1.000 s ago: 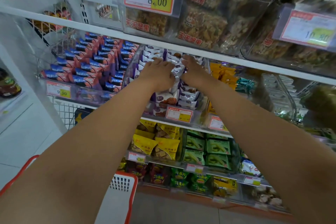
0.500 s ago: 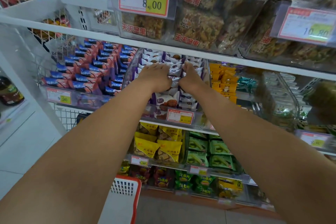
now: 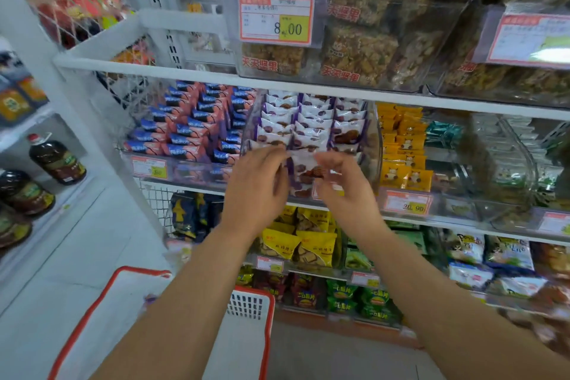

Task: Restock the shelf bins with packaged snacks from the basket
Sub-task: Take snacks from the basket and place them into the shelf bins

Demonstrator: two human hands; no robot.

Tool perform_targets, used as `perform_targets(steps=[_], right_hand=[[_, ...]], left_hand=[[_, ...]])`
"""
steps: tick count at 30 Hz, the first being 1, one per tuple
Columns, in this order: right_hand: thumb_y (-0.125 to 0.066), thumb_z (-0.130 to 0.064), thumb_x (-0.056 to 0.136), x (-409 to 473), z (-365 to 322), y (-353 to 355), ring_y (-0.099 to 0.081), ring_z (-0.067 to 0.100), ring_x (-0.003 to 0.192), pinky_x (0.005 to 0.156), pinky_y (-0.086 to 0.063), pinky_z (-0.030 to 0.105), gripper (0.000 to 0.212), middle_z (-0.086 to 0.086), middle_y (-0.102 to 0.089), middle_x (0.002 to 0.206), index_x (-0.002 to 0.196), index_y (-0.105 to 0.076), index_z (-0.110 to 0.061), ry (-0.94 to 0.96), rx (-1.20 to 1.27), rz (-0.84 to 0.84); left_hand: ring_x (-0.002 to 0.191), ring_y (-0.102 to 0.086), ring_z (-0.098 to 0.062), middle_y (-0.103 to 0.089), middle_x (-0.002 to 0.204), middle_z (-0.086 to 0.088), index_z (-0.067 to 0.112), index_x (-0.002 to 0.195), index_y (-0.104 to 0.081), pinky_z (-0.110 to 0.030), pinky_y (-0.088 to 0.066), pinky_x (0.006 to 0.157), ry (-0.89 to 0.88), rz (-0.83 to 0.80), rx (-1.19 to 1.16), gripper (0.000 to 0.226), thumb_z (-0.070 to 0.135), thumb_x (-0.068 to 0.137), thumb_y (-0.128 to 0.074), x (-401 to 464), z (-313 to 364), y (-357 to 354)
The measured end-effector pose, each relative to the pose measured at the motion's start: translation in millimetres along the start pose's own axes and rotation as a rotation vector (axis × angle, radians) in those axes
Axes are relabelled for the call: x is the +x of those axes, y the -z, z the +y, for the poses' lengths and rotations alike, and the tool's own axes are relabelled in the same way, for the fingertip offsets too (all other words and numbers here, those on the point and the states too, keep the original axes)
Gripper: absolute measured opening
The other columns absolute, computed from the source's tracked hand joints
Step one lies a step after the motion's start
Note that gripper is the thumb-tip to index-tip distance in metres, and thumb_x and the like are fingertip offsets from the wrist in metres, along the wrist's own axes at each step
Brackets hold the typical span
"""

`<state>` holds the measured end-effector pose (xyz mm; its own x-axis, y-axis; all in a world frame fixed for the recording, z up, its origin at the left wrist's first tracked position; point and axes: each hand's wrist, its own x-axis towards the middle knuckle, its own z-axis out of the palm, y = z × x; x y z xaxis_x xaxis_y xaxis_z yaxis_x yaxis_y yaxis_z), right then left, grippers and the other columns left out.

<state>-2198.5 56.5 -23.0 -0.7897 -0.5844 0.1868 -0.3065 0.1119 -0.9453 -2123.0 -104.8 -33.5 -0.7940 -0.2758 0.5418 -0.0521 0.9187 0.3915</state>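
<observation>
Hovering hands front the bin of white-purple snack packets.

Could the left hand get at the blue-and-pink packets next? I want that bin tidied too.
Probably yes. The left hand hangs open before the white-and-purple packets, and the blue-and-pink packets lie uncovered in the neighbouring bin, with nothing visible between.

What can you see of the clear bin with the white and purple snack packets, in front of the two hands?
The clear bin looks like transparent plastic with curved side walls. It stands on the middle shelf, between the bin of blue and red packets and the yellow packets. White and purple packets fill it in three rows, overlapping one behind another. The left hand and right hand are at its front, fingers loosely bent; whether they touch it is unclear.
</observation>
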Motion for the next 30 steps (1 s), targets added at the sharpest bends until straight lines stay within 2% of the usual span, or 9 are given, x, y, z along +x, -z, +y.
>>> perform_targets(steps=[5,9,11,13,16,19,22,26,30], right_hand=[[-0.064,-0.009,0.091,-62,15,-76,-0.057,0.003,0.095,0.080,-0.045,0.010,0.029,-0.007,-0.060,0.106,0.110,-0.057,-0.030,-0.067,-0.045,-0.328],[-0.065,-0.009,0.091,-103,54,-158,-0.059,-0.001,0.080,0.073,-0.045,0.015,0.020,-0.008,-0.061,0.093,0.103,-0.059,-0.023,-0.254,-0.041,-0.532],[-0.065,-0.015,0.092,-121,77,-199,-0.060,-0.004,0.083,0.071,-0.042,0.016,0.018,-0.010,-0.060,0.092,0.099,-0.058,-0.030,-0.347,-0.046,-0.577],[-0.062,-0.016,0.094,-137,101,-238,-0.054,-0.009,0.070,0.065,-0.039,0.010,0.012,-0.012,-0.056,0.088,0.105,-0.061,-0.022,-0.439,-0.072,-0.651],[-0.060,-0.018,0.096,-154,144,-295,-0.052,0.000,0.073,0.067,-0.041,0.008,0.015,-0.010,-0.054,0.093,0.111,-0.060,-0.016,-0.557,-0.163,-0.767],[-0.061,-0.024,0.096,-163,188,-347,-0.055,0.019,0.104,0.085,-0.045,0.027,0.025,0.001,-0.053,0.117,0.119,-0.058,-0.016,-0.667,-0.234,-0.890],[-0.059,-0.018,0.097,-176,219,-403,-0.046,0.027,0.129,0.090,-0.043,0.029,0.034,0.008,-0.043,0.144,0.130,-0.057,-0.012,-0.822,-0.239,-1.001],[-0.057,-0.009,0.097,-187,258,-459,-0.043,0.029,0.133,0.093,-0.039,0.026,0.042,0.012,-0.039,0.149,0.138,-0.052,-0.012,-0.968,-0.224,-0.950],[-0.058,-0.007,0.096,-203,289,-487,-0.048,0.027,0.128,0.088,-0.039,0.023,0.036,0.012,-0.046,0.146,0.131,-0.059,-0.009,-0.998,-0.276,-0.902]], left_hand=[[0.101,-0.057,-0.020,-0.066,0.110,-0.002,0.014,0.114,-0.065,-0.034,-0.044,0.086,0.230,0.045,-0.012,0.025,0.016,0.092,-0.051,-116,-51,30],[0.099,-0.060,-0.026,-0.069,0.109,-0.004,0.014,0.112,-0.068,-0.037,-0.046,0.087,0.570,-0.098,-0.012,0.033,0.024,0.089,-0.047,-215,-126,46],[0.102,-0.061,-0.028,-0.068,0.111,-0.006,0.015,0.114,-0.068,-0.039,-0.047,0.090,0.725,-0.203,0.019,0.028,0.018,0.089,-0.054,-259,-159,56],[0.101,-0.063,-0.034,-0.069,0.109,-0.012,0.011,0.109,-0.070,-0.042,-0.049,0.089,0.831,-0.314,0.035,0.024,0.011,0.089,-0.057,-296,-185,66],[0.109,-0.061,-0.034,-0.065,0.118,-0.014,0.009,0.117,-0.067,-0.041,-0.048,0.093,0.992,-0.468,0.007,0.026,0.012,0.092,-0.059,-341,-220,72],[0.116,-0.057,-0.028,-0.059,0.128,-0.011,0.012,0.127,-0.060,-0.033,-0.044,0.097,1.021,-0.601,-0.045,0.033,0.017,0.095,-0.057,-373,-247,75],[0.114,-0.058,-0.028,-0.060,0.126,-0.012,0.011,0.126,-0.062,-0.025,-0.039,0.089,1.011,-0.685,-0.090,0.031,0.014,0.096,-0.056,-396,-266,75],[0.116,-0.058,-0.024,-0.061,0.129,-0.007,0.015,0.129,-0.061,-0.024,-0.040,0.094,1.010,-0.651,-0.088,0.033,0.016,0.096,-0.057,-423,-286,77],[0.115,-0.058,-0.024,-0.062,0.126,-0.005,0.018,0.128,-0.061,-0.037,-0.048,0.097,0.973,-0.627,-0.008,0.032,0.022,0.097,-0.056,-437,-292,80]])
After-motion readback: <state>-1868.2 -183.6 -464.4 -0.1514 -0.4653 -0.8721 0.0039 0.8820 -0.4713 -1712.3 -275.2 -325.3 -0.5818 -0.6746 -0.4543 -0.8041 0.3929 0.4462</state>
